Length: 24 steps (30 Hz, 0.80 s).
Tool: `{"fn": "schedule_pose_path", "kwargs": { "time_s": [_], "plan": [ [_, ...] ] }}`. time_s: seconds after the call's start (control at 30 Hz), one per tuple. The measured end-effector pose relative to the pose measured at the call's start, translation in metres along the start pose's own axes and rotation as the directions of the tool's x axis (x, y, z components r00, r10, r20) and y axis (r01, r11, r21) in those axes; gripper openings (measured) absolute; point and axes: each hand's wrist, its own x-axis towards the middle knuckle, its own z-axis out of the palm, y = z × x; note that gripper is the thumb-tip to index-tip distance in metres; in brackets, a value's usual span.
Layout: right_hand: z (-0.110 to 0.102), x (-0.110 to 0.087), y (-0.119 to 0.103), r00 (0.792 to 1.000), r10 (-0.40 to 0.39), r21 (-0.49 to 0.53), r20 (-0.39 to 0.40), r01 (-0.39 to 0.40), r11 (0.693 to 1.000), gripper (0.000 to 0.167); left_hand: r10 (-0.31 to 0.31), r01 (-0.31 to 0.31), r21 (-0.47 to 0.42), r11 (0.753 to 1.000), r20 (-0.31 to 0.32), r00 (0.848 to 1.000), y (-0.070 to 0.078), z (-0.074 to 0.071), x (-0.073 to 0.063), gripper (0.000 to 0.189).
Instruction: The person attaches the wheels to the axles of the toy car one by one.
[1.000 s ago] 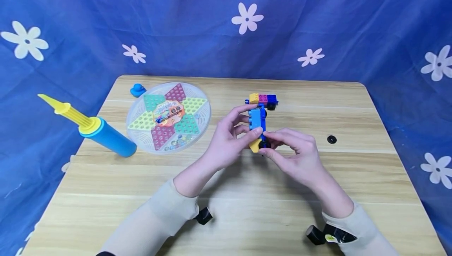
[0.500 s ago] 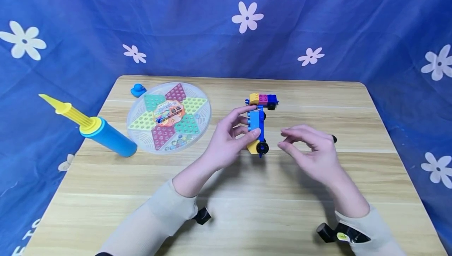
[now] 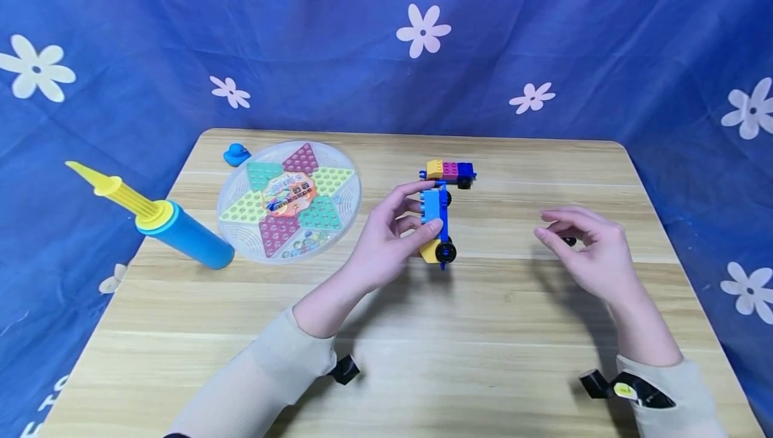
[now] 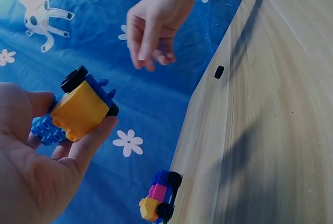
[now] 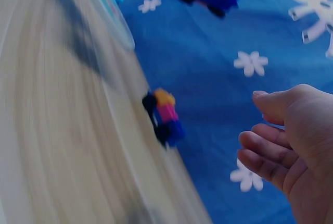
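Observation:
My left hand (image 3: pixel 391 240) grips a toy block car (image 3: pixel 433 213) tipped on its side, with light blue and yellow bricks on a dark blue chassis. Black wheels show at its near and far ends, and in the left wrist view its yellow brick (image 4: pixel 80 110) faces the camera. Off to the right, my right hand (image 3: pixel 588 250) hovers above the table with loosely bent fingers and nothing between them. Below it lies a loose black wheel (image 3: pixel 569 241), partly covered by the hand in the head view and fully visible in the left wrist view.
A second block car (image 3: pixel 449 170), yellow, pink and dark blue, stands behind the held one. To the left lie a round Chinese checkers board (image 3: pixel 288 202), a blue rubber duck (image 3: pixel 236 154) and a blue hand pump (image 3: pixel 184 234) with a yellow nozzle.
My right hand has left the held car's near wheel and moved right, over the loose wheel. The left hand keeps its grip, with the car shifted slightly left.

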Motion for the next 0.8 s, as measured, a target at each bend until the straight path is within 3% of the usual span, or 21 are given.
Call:
{"fn": "schedule_pose_path", "kwargs": {
  "time_s": [0.2,0.47,0.8],
  "plan": [
    [-0.017,-0.017,0.056,0.995,0.089,-0.096,0.044,-0.084,0.992,0.036,0.003,-0.003,-0.010,1.000,-0.007,1.000,-0.001,-0.001,0.000,0.056],
    [-0.028,-0.032,0.086,0.970,0.213,-0.197,0.118,-0.187,0.962,0.033,-0.027,0.025,-0.046,0.999,-0.035,0.999,0.001,0.000,-0.001,0.059],
    [-0.026,-0.041,0.104,0.960,0.245,-0.268,0.133,-0.203,0.942,0.036,0.002,0.001,0.024,1.000,-0.145,0.989,0.000,0.002,-0.002,0.055]
  ]
}}
